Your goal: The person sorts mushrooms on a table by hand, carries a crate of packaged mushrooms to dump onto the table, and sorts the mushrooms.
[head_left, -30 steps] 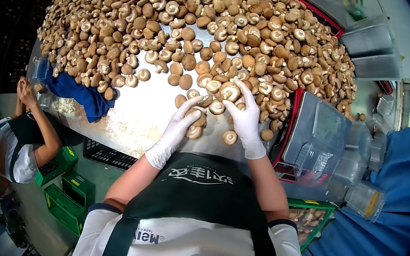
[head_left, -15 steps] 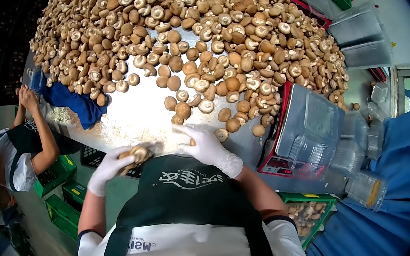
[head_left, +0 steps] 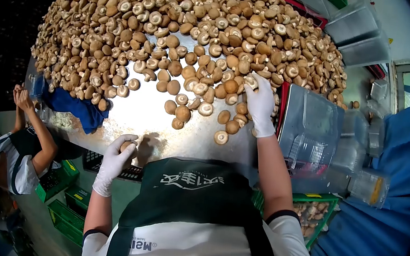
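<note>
My left hand point(head_left: 114, 164), in a white glove, is closed around a brown mushroom point(head_left: 128, 145) above the near edge of the table; the fingers partly cover it. Further out to the right, my right hand point(head_left: 261, 108), also gloved, has its thumb and fingers around a mushroom point(head_left: 251, 83) with its pale underside showing. This one lies at the near side of a large heap of mushrooms point(head_left: 187, 18). Several loose mushrooms, among them one with its pale underside up point(head_left: 220, 137), lie between my hands on the metal table point(head_left: 135, 112).
A red-edged scale point(head_left: 311, 120) bearing clear plastic trays stands to the right, with stacked clear containers point(head_left: 354, 141) beyond it. At left lie a blue cloth point(head_left: 77, 107) and another person's hands point(head_left: 23, 99). Green crates point(head_left: 68, 218) sit below the table.
My right hand has moved from the near table edge outward and right to the heap. My left hand has shifted slightly left and now holds a mushroom with its brown side partly visible.
</note>
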`<state>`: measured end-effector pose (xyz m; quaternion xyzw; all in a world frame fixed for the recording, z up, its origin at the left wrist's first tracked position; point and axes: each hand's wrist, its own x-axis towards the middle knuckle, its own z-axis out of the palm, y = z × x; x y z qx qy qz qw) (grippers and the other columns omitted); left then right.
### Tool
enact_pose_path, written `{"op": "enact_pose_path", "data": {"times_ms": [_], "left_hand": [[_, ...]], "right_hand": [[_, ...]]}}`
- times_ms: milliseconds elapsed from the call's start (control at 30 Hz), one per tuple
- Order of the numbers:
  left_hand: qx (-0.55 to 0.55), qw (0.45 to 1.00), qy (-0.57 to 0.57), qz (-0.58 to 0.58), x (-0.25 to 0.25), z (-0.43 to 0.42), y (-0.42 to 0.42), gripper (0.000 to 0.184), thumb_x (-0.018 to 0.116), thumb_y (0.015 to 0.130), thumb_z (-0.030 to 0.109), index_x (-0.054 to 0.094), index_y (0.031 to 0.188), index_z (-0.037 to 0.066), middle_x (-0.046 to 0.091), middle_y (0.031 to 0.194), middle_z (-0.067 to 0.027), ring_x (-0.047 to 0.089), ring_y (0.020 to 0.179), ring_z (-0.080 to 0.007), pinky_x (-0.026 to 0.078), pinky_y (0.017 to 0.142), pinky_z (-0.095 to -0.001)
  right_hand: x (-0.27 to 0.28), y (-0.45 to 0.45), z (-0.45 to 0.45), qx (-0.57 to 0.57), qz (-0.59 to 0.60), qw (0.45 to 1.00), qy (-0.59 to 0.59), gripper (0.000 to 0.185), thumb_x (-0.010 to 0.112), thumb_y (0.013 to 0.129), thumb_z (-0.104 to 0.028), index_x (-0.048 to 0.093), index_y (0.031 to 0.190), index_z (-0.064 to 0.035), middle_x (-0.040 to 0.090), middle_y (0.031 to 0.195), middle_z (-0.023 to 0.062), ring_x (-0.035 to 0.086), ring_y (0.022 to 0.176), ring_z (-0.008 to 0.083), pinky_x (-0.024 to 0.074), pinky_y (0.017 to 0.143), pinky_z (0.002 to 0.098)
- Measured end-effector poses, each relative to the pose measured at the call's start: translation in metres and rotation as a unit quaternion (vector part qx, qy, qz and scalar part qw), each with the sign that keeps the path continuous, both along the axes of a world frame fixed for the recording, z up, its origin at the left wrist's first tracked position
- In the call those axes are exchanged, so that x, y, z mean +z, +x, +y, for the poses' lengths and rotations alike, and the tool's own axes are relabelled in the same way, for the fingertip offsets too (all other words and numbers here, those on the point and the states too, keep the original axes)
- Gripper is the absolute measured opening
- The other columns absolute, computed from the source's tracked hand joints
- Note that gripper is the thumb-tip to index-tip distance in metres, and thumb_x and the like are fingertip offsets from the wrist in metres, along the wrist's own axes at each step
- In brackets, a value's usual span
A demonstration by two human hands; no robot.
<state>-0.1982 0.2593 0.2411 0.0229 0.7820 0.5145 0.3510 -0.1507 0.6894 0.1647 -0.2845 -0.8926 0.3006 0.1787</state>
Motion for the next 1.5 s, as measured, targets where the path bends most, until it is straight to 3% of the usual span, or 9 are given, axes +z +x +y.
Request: {"op": "enact_pose_path", "data": {"times_ms": [267,433,600,700,867,933,1033,1333,1500], "left_hand": [[0.231,0.971,0.061,0.021,0.021,-0.046,-0.031,0.031,0.049,0.102,0.029,0.061,0.119,0.006,0.064,0.096,-0.002,0.048,0.054,-0.0044,0.036,0.044,-0.0171],[0.177,0.97,0.052,0.158,0.036,-0.012,-0.031,0.037,0.046,0.103,0.027,0.057,0.128,0.002,0.064,0.112,-0.0096,0.06,0.09,-0.0119,0.05,0.076,-0.023],[0.046,0.989,0.107,0.088,0.041,0.089,0.015,0.051,0.064,0.088,0.024,0.052,0.132,0.001,0.055,0.127,-0.015,0.055,0.116,-0.0255,0.043,0.101,-0.0374],[-0.186,0.918,0.063,0.343,0.027,0.143,0.03,0.086,0.075,0.077,0.03,0.034,0.146,0.0,0.041,0.142,-0.0249,0.038,0.132,-0.0428,0.029,0.112,-0.0494],[-0.217,0.878,0.168,0.391,0.042,0.175,0.028,0.09,0.075,0.077,0.03,0.029,0.149,0.002,0.025,0.154,-0.0245,0.024,0.141,-0.0437,0.021,0.116,-0.0506],[-0.202,0.909,0.138,0.339,0.036,0.177,0.022,0.084,0.074,0.078,0.024,0.032,0.148,0.003,0.029,0.151,-0.023,0.027,0.14,-0.0413,0.023,0.116,-0.0487],[-0.166,0.933,0.11,0.298,0.012,0.175,0.014,0.071,0.068,0.085,0.016,0.035,0.146,0.004,0.033,0.148,-0.0204,0.032,0.14,-0.0362,0.027,0.116,-0.0435],[-0.145,0.964,0.055,0.216,-0.024,0.16,0.01,0.065,0.065,0.085,0.009,0.039,0.144,0.004,0.035,0.148,-0.0203,0.033,0.14,-0.0354,0.028,0.116,-0.0417],[-0.143,0.965,0.043,0.217,-0.032,0.163,0.001,0.064,0.065,0.085,0.008,0.039,0.143,0.003,0.035,0.148,-0.0203,0.034,0.14,-0.0352,0.028,0.116,-0.0408]], "right_hand": [[0.052,0.001,-0.158,0.363,0.007,0.836,-0.412,0.032,0.07,0.089,-0.017,0.063,0.118,-0.0066,0.067,0.102,0.0058,0.063,0.096,0.0173,0.0522,0.085,0.0294],[0.065,0.003,-0.206,0.463,-0.112,0.767,-0.43,0.066,0.07,0.088,-0.038,0.048,0.142,-0.0072,0.059,0.131,0.0165,0.059,0.117,0.0269,0.0474,0.098,0.0334],[0.059,0.015,-0.181,0.299,-0.114,0.654,-0.686,0.064,0.049,0.101,-0.046,0.036,0.146,-0.0022,0.062,0.116,0.0122,0.061,0.104,0.0149,0.05,0.084,0.0269],[0.073,0.033,-0.151,0.155,0.033,0.605,-0.78,0.05,0.049,0.102,-0.039,0.046,0.135,-0.0007,0.062,0.108,0.008,0.062,0.092,0.0132,0.0506,0.077,0.0244],[0.134,0.116,-0.046,0.149,0.102,0.723,-0.667,0.065,0.063,0.089,-0.05,0.052,0.129,0.0001,0.063,0.115,0.0167,0.066,0.094,0.0211,0.0558,0.079,0.0322],[0.161,0.157,-0.012,0.012,0.124,0.905,-0.408,0.065,0.065,0.088,-0.047,0.051,0.13,0.0004,0.061,0.121,0.0166,0.066,0.096,0.0237,0.0551,0.085,0.0389],[0.156,0.205,0.033,-0.09,0.077,0.988,-0.102,0.053,0.07,0.088,-0.022,0.051,0.133,-0.0022,0.058,0.126,0.0158,0.06,0.112,0.0256,0.0489,0.097,0.0376],[0.14,0.209,0.069,-0.108,-0.1,0.977,0.156,0.063,0.07,0.081,-0.004,0.047,0.14,-0.003,0.052,0.137,0.0164,0.054,0.123,0.0319,0.0427,0.103,0.0348],[0.187,0.15,0.07,-0.201,0.018,0.979,0.015,0.039,0.061,0.091,-0.009,0.059,0.129,-0.0023,0.06,0.129,0.0131,0.061,0.11,0.0248,0.0463,0.096,0.0329]]}}
